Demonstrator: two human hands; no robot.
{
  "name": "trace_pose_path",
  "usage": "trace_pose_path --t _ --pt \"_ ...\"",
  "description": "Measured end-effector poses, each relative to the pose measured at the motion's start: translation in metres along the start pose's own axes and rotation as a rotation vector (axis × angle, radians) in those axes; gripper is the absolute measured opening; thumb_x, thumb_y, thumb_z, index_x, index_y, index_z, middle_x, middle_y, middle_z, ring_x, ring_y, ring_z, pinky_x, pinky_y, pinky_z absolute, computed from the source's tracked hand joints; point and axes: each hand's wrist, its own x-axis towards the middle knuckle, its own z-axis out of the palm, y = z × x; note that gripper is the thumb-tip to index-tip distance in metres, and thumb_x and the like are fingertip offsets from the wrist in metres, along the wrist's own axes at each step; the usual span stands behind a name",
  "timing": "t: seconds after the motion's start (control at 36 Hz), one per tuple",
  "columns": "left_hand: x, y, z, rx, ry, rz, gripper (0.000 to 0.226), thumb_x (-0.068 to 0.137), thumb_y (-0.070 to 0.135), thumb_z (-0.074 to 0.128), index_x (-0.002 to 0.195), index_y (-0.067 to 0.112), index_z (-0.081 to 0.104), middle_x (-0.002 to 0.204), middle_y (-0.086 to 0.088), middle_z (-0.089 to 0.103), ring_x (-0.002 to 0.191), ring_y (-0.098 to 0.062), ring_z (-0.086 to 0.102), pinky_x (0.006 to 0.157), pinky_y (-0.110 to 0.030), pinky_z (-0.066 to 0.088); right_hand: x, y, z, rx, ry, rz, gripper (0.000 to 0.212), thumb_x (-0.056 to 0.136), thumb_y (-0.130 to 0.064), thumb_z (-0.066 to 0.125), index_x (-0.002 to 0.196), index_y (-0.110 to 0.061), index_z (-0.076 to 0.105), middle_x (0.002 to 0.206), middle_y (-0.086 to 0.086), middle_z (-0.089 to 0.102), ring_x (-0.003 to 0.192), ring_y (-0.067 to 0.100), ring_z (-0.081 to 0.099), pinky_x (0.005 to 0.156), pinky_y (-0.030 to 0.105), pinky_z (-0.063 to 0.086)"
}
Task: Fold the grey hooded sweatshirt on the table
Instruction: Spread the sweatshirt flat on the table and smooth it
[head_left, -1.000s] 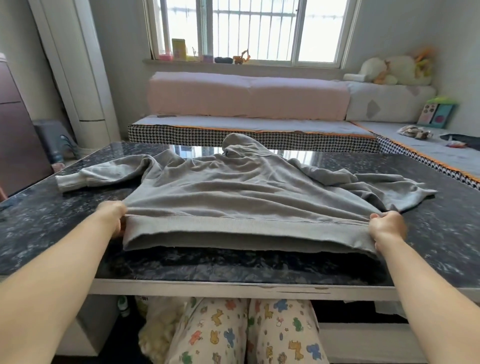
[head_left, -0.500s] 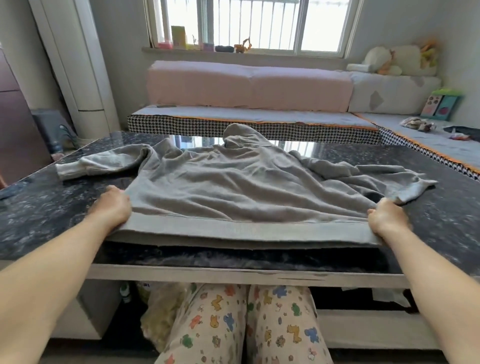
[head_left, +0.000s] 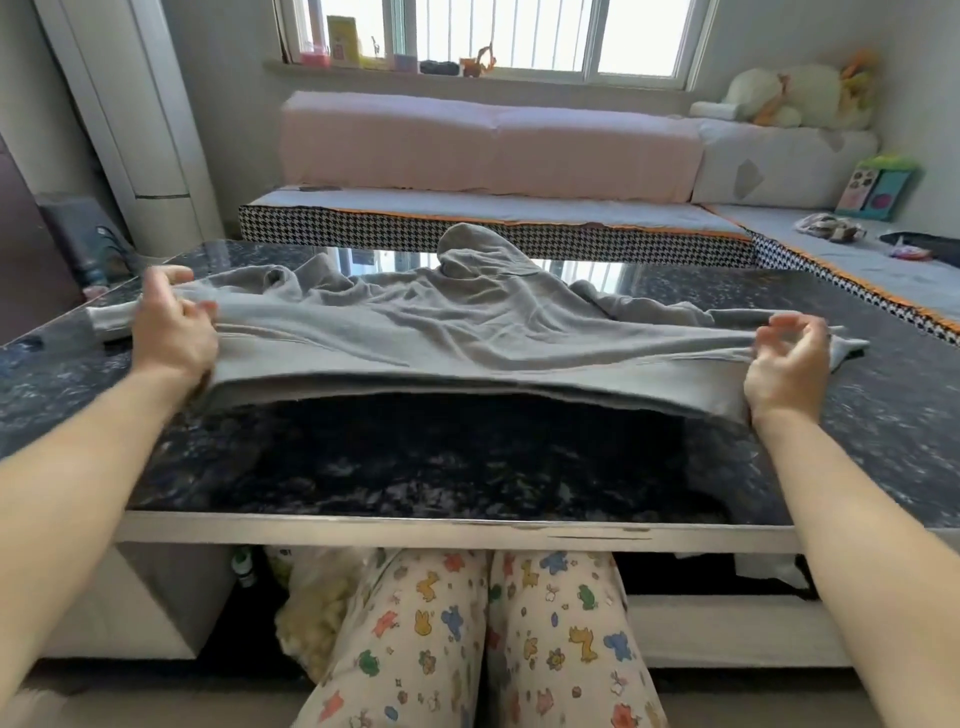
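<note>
Half a second ago both hands pressed the hem of the grey hooded sweatshirt (head_left: 457, 322) down near the front of the dark marble-patterned table (head_left: 441, 467); now the hem is lifted off the top and carried toward the hood, the left hand (head_left: 174, 332) gripping its left corner with curled fingers and the right hand (head_left: 787, 364) holding the right corner under its palm, fingers loosely curled above the cloth. The rest of the garment lies across the far half, the hood at the far edge, the left cuff near the left edge. A wide band of bare tabletop lies between the raised hem and the near edge.
</note>
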Motion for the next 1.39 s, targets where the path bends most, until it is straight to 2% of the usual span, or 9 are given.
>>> trace_pose_path --t 0.17,0.28,0.47,0.58,0.72,0.89,1.03,1.22,1.39 --pt "-0.013 -0.048 0.018 0.551 -0.420 -0.005 0.041 0.092 0.010 0.048 0.133 0.008 0.040 0.125 -0.030 0.053 0.114 -0.044 0.051 0.092 -0.040 0.040 -0.021 0.039 0.008 -0.683 -0.415 0.136 0.010 0.093 -0.012 0.042 0.100 -0.009 0.048 0.115 0.028 0.057 0.107 0.041 0.054 0.091 0.042 0.040" --pt "-0.018 -0.050 0.026 0.700 -0.436 0.054 0.042 0.093 0.011 0.040 0.135 0.011 0.034 0.123 -0.028 0.053 0.109 -0.043 0.054 0.088 -0.042 0.043 -0.025 0.037 0.008 -0.836 -0.419 0.070 0.011 0.094 -0.013 0.032 0.098 -0.013 0.042 0.118 0.025 0.056 0.107 0.039 0.054 0.089 0.041 0.039" --pt "-0.025 -0.019 0.027 0.996 -0.440 0.140 0.044 0.091 0.007 0.040 0.134 0.013 0.033 0.127 -0.017 0.037 0.116 -0.038 0.046 0.091 -0.045 0.043 -0.021 0.026 0.010 -1.070 -0.455 0.022 0.028 0.097 -0.018 0.038 0.125 -0.011 0.038 0.134 0.018 0.044 0.122 0.037 0.045 0.094 0.044 0.039" --pt "-0.035 0.013 0.054 0.808 -0.391 0.464 0.055 0.089 0.003 0.043 0.141 0.018 0.034 0.144 -0.010 0.035 0.130 -0.029 0.039 0.103 -0.043 0.039 -0.031 0.010 0.030 -0.962 -0.492 -0.311 0.045 0.097 -0.032 0.040 0.137 -0.013 0.037 0.144 0.009 0.038 0.131 0.028 0.036 0.103 0.042 0.032" --pt "-0.064 0.062 0.100 0.411 -0.519 0.660 0.044 0.100 0.019 0.035 0.144 0.016 0.032 0.153 0.002 0.026 0.142 -0.014 0.022 0.115 -0.032 0.018 -0.054 -0.015 0.071 -0.704 -0.813 -0.549 0.048 0.099 -0.033 0.034 0.145 -0.018 0.029 0.154 0.001 0.027 0.141 0.014 0.024 0.116 0.031 0.017" --pt "-0.075 0.069 0.146 0.579 -0.862 0.631 0.058 0.100 0.042 0.018 0.150 0.018 0.002 0.158 0.001 -0.007 0.145 -0.012 -0.010 0.117 -0.031 -0.006 -0.044 0.000 0.096 -0.774 -1.010 -0.353 0.053 0.100 -0.045 0.021 0.147 -0.023 0.023 0.157 -0.006 0.014 0.145 0.009 0.010 0.118 0.038 0.006" --pt "-0.071 0.112 0.176 0.480 -0.951 0.682 0.057 0.099 0.044 0.018 0.150 0.021 0.004 0.158 0.004 -0.003 0.145 -0.008 -0.006 0.119 -0.031 -0.002 -0.002 0.014 0.088 -0.619 -0.673 -0.296 0.034 0.099 -0.033 0.036 0.115 -0.014 0.059 0.127 0.008 0.057 0.122 0.026 0.048 0.100 0.038 0.036" --pt "-0.077 0.180 0.245 0.386 -1.028 0.796 0.054 0.100 0.041 0.020 0.149 0.020 0.013 0.158 0.003 0.007 0.145 -0.009 0.002 0.118 -0.028 0.001 0.070 0.044 0.067 -0.637 -0.349 -0.195 0.034 0.086 -0.006 0.046 0.115 -0.015 0.062 0.119 0.011 0.062 0.115 0.031 0.053 0.096 0.040 0.043" --pt "-0.094 0.204 0.307 0.356 -0.990 0.732 0.056 0.100 0.043 0.019 0.150 0.018 0.010 0.158 0.003 0.001 0.146 -0.012 -0.002 0.119 -0.034 0.000 0.112 0.089 0.055 -0.768 -0.626 -0.040 0.049 0.095 -0.029 0.044 0.142 -0.020 0.034 0.149 0.005 0.033 0.138 0.023 0.031 0.111 0.042 0.028"
